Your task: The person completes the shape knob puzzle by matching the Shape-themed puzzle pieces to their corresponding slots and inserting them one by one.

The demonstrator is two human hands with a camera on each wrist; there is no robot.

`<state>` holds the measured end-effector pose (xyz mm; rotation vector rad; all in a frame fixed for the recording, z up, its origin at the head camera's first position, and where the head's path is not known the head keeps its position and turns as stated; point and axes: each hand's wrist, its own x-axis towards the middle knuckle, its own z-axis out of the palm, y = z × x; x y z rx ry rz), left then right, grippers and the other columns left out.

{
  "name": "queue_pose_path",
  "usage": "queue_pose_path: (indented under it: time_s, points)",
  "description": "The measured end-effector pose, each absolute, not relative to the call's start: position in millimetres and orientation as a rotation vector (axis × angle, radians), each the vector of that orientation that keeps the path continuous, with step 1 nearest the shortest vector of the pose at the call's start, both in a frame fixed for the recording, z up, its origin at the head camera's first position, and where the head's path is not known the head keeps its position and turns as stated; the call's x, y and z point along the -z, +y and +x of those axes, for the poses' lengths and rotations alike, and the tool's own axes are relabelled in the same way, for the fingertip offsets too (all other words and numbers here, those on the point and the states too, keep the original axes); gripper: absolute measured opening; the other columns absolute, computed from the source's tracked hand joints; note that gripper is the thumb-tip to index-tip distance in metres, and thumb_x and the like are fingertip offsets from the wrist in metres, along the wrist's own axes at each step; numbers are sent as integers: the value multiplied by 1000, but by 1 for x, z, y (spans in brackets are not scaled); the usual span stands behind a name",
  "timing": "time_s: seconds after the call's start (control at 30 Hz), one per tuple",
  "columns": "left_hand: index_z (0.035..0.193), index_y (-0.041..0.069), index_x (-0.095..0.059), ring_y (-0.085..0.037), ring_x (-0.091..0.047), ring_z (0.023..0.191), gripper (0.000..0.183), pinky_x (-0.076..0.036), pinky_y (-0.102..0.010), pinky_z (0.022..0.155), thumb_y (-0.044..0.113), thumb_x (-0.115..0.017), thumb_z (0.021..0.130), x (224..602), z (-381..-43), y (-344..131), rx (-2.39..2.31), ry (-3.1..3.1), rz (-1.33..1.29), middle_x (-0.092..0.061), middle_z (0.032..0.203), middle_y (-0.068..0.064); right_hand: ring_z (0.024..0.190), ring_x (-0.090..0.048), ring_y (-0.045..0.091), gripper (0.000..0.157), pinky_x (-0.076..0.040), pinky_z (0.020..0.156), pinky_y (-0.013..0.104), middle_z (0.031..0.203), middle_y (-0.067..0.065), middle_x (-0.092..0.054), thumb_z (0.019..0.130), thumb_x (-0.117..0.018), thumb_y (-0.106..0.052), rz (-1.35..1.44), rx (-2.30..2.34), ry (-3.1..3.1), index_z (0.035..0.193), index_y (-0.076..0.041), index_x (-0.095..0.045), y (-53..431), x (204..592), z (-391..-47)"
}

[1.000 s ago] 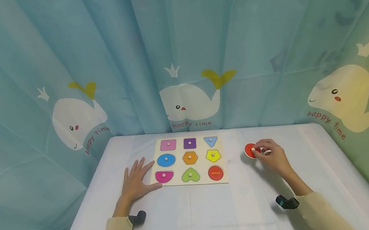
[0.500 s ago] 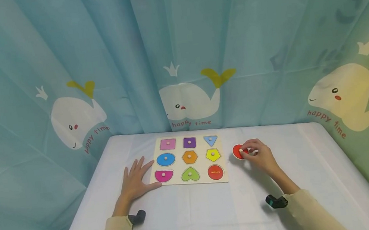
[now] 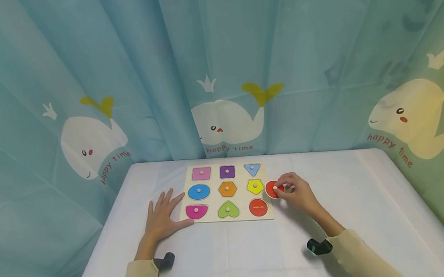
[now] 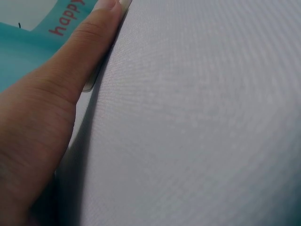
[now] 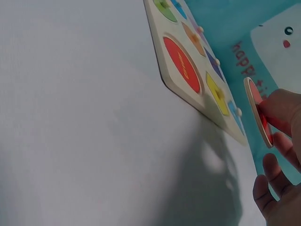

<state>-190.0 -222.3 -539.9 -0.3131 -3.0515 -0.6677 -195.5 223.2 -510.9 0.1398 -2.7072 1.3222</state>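
Note:
A wooden shape puzzle board (image 3: 242, 199) lies on the white table, its knobbed pieces seated in their recesses. At its near right corner the red circular recess (image 3: 258, 207) shows printed lettering and holds no piece. My right hand (image 3: 298, 193) pinches the knob of a red round puzzle piece (image 3: 270, 191), held in the air beside the board's right edge. In the right wrist view the round piece (image 5: 256, 110) is seen edge-on, above the table. My left hand (image 3: 162, 219) lies with fingers spread at the board's left edge, thumb touching its near left corner.
The white tabletop (image 3: 234, 259) stretches around the board. Behind it hangs a blue curtain (image 3: 229, 56) with whale prints, meeting the table's far edge. Each wrist carries a small black camera (image 3: 319, 246).
My right hand has moved left with the red round piece, from well right of the board to its right edge. The left hand has stayed in place.

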Motion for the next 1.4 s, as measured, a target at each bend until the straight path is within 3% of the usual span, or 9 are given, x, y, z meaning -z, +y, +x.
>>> queue_pose_path:
  time_s: [0.67, 1.4]
  points:
    - [156, 23, -47, -45, -14, 154, 97, -2, -75, 117, 66, -79, 74, 543, -191, -223, 653, -3052, -335, -26, 168, -17, 82, -55, 19, 12, -50, 69, 23, 107, 4, -64, 83, -84, -6, 312, -1428, -2700, 87, -12, -75, 189, 529, -184]
    - [156, 23, -46, -45, -14, 155, 97, -2, -74, 117, 65, -79, 75, 542, -191, -225, 648, -3046, -337, -25, 168, -17, 98, -53, 21, 12, -50, 81, 34, 106, -1, -66, 83, -86, -12, 391, -1354, -2790, 83, -19, -76, 179, 536, -182]
